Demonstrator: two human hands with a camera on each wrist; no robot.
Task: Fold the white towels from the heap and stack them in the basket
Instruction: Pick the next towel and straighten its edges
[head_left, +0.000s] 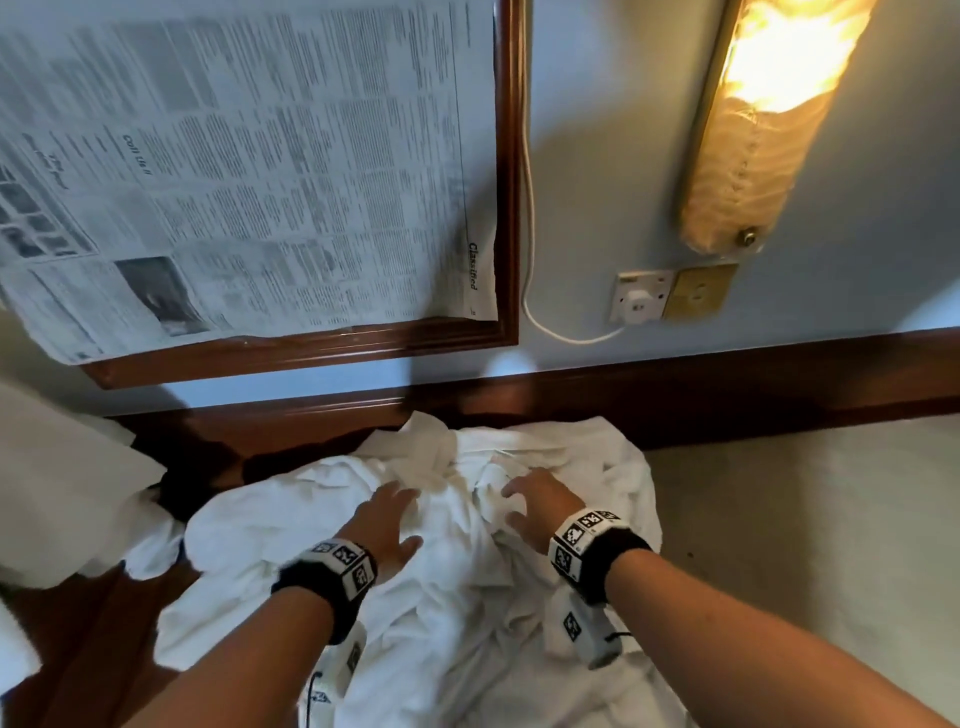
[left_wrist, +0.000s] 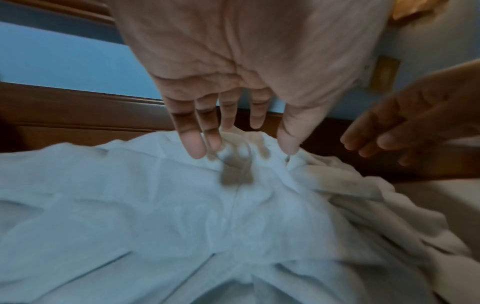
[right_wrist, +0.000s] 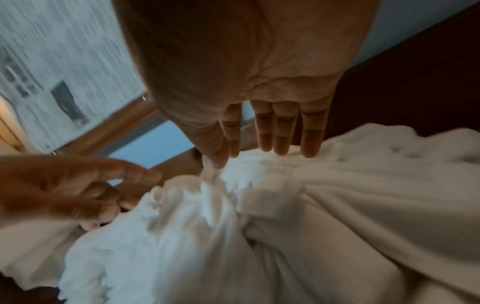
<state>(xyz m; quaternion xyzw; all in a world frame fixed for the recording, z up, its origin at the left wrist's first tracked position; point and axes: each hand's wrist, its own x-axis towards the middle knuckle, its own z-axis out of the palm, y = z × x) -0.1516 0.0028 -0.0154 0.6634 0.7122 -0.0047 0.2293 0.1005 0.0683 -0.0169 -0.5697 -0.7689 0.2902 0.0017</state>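
Far left: white pillows (head_left: 62, 499) at the edge of a dark wood surface (head_left: 93, 613). Newspaper (head_left: 234, 166) taped over a wood frame (head_left: 511, 171) on the wall above.

Centre: heap of white towels (head_left: 447, 597), crumpled, lying partly on the wood, partly on the pale surface (head_left: 805, 519) to its right, far end close to the wooden rail (head_left: 727, 384) along the wall.

Left hand (head_left: 387, 525) palm-down over the left of the heap, fingers (left_wrist: 193, 144) straight and spread, gripping nothing. Can't tell whether the tips touch the cloth.

Right hand (head_left: 537, 501) just beside it over the heap's middle, also slack, fingers (right_wrist: 310, 142) extended with tips at a bunched ridge of towel; contact unclear, views blurred. Nothing pinched.

Both wrists wear black bands with marker cubes (head_left: 584, 535).

Right: white cable (head_left: 530, 260) running to a wall socket (head_left: 641, 296), brass plate (head_left: 698, 291) next to it, lit wall lamp (head_left: 769, 119) above.
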